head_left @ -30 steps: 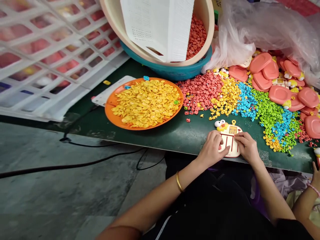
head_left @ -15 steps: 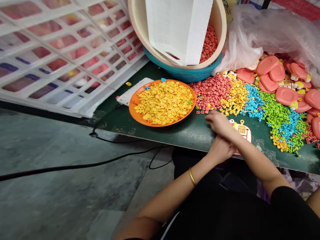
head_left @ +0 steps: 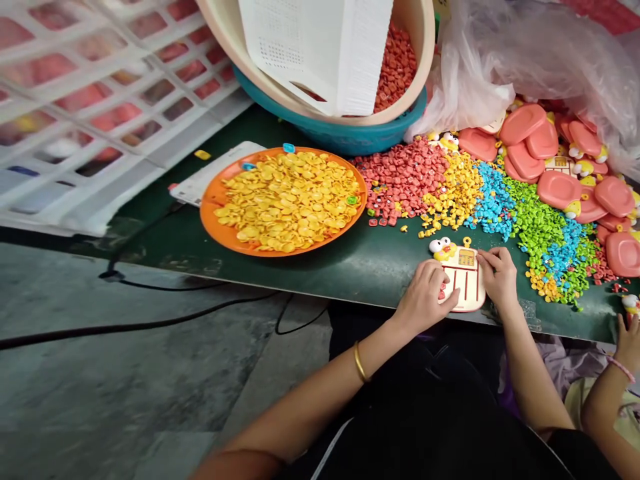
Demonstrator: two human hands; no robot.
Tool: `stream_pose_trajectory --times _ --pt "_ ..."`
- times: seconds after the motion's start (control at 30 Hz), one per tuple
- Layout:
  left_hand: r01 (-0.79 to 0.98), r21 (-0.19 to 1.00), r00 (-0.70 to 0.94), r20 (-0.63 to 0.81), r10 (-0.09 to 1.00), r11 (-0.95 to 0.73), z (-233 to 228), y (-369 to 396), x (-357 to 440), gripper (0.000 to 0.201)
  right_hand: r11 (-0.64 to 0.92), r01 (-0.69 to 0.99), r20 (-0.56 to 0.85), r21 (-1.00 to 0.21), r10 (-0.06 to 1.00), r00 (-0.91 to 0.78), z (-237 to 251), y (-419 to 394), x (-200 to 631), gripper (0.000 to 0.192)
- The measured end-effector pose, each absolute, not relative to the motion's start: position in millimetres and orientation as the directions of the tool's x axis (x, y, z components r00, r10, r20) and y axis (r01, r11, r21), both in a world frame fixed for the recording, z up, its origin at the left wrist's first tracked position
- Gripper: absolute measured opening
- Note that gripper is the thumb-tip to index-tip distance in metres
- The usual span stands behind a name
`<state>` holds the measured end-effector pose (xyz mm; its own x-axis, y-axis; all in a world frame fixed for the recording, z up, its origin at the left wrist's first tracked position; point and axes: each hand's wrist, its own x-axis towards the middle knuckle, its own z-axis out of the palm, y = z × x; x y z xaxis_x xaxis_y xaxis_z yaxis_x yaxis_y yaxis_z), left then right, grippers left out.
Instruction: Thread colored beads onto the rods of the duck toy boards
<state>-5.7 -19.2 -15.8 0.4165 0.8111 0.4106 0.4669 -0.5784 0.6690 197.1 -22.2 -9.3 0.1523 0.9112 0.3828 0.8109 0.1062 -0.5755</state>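
Left hand (head_left: pixel 425 293) is curled over the left side of the toy (head_left: pixel 463 283), fingers pressing on its face; right hand (head_left: pixel 497 273) pinches the toy's right edge near the top. Toy is a small cream board w/ red bars and a duck head on top, lying flat at the near edge of the green bench (head_left: pixel 350 267).

Just behind it: loose piles of tiny buttons (head_left: pixel 450 190) straight on the bench, red, yellow, blue, green, not in any container. Left of those, an orange plate (head_left: pixel 213 200) heaped w/ yellow discs (head_left: pixel 290 200), plus a couple of stray blue and green bits. Further back, a cream basin (head_left: pixel 417 60) nested in a teal one (head_left: pixel 350 137), holding red bits and a white perforated sheet (head_left: pixel 320 47). Far right, pink covers (head_left: pixel 557 187) spill from a clear bag (head_left: pixel 525 60). Another person's hand (head_left: pixel 627 340) at the right edge.
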Motion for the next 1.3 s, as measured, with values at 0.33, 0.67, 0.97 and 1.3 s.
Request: stream_pose_trajectory --times 0.33,0.67,0.97,1.3 --pt "0.476 0.680 0.432 0.372 0.822 -0.558 -14.9 -20.5 -3.4 0.020 0.200 0.875 0.395 -0.442 0.918 -0.011 -7.9 -52.1 193.5 0.030" --pt "0.532 0.619 0.491 0.331 0.806 -0.578 -14.4 -19.2 -2.6 0.024 0.370 0.833 0.248 -0.411 0.925 -0.288 27.0 80.0 107.6 0.019" --pt "0.446 0.649 0.499 0.391 0.773 -0.616 -15.9 -18.0 -5.1 0.038 0.318 0.825 0.094 -0.467 0.946 -0.311 35.6 122.5 97.0 0.018" --pt "0.448 0.661 0.488 0.383 0.784 -0.601 -13.4 -16.6 -7.7 0.028 0.012 0.700 0.231 -0.714 0.948 0.219 10.7 -16.9 198.5 0.014"
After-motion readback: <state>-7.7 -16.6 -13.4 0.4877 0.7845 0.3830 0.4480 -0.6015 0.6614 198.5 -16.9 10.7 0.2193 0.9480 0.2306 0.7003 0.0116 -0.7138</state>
